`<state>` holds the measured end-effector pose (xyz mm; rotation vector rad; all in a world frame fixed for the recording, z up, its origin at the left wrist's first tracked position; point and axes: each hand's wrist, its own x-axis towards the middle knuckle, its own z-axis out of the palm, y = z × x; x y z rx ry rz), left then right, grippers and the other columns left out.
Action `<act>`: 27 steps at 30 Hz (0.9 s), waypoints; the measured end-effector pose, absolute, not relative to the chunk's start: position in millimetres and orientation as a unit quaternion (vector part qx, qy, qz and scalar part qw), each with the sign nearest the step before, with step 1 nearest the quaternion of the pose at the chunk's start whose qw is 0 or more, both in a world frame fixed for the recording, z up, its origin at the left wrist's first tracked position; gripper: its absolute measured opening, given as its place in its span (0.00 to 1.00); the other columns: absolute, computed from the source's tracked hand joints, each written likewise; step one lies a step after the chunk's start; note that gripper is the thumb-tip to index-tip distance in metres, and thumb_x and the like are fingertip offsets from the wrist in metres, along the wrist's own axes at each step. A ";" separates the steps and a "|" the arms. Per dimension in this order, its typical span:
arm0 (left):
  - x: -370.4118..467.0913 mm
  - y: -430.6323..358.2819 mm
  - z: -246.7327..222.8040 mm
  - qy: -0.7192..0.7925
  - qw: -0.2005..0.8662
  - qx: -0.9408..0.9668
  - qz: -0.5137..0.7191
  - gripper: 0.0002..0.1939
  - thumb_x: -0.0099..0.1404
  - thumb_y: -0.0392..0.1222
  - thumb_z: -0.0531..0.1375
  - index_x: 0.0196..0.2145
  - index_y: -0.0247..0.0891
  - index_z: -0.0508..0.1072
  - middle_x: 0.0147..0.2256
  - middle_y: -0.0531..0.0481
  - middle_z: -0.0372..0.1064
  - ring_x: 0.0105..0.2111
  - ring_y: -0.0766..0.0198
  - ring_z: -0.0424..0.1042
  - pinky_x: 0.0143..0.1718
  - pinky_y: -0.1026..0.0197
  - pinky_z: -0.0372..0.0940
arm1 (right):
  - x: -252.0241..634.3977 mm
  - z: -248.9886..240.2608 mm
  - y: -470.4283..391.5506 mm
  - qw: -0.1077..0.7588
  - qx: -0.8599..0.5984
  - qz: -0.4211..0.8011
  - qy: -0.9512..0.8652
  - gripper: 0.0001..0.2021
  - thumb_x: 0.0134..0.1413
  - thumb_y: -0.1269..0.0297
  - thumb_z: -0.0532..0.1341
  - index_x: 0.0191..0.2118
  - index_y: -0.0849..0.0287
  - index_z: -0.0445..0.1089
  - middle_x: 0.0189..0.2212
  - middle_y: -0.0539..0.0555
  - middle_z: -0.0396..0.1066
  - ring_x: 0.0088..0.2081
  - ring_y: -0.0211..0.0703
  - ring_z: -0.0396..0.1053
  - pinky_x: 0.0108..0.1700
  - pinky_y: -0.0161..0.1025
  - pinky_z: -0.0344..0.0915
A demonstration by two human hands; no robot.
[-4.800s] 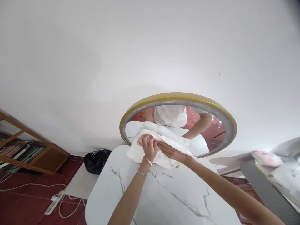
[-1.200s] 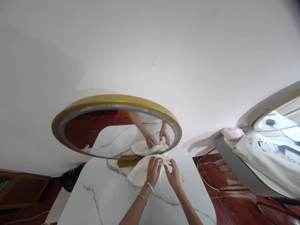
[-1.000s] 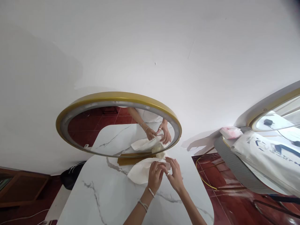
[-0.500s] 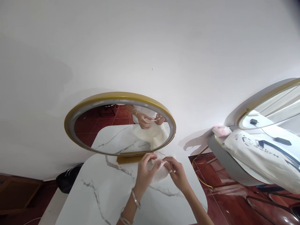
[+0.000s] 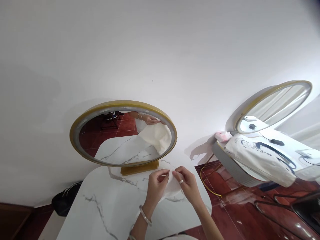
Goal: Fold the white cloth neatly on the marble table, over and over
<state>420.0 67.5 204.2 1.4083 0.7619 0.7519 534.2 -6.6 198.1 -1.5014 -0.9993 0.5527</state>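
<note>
Pinching white cloth (image 5: 173,187), left hand (image 5: 156,185) and right hand (image 5: 188,184) close together, both angled inward.

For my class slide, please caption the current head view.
Left hand and right hand pinch white cloth before rounded gold-framed mirror.

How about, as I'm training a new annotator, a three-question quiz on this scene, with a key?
1. Fill in: between the left hand and the right hand hangs a piece of white ____.
2. Multiple choice: where does the ring show? A) on the left hand; B) on the right hand; C) on neither hand.
3. True or false: the pink-and-white packet lies on the marble-patterned table below the hands.

Key:
1. Cloth.
2. B.
3. False; the packet is on the neighbouring table.
</note>
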 end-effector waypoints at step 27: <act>395.1 121.4 219.0 0.359 0.481 0.765 0.232 0.22 0.53 0.58 0.61 0.35 0.35 0.76 0.36 0.46 0.75 0.38 0.56 0.71 0.38 0.61 0.66 | 702.6 252.6 -55.8 0.678 -0.599 0.200 -0.375 0.15 0.44 0.51 0.66 0.33 0.57 0.71 0.29 0.51 0.69 0.30 0.39 0.66 0.32 0.35 0.62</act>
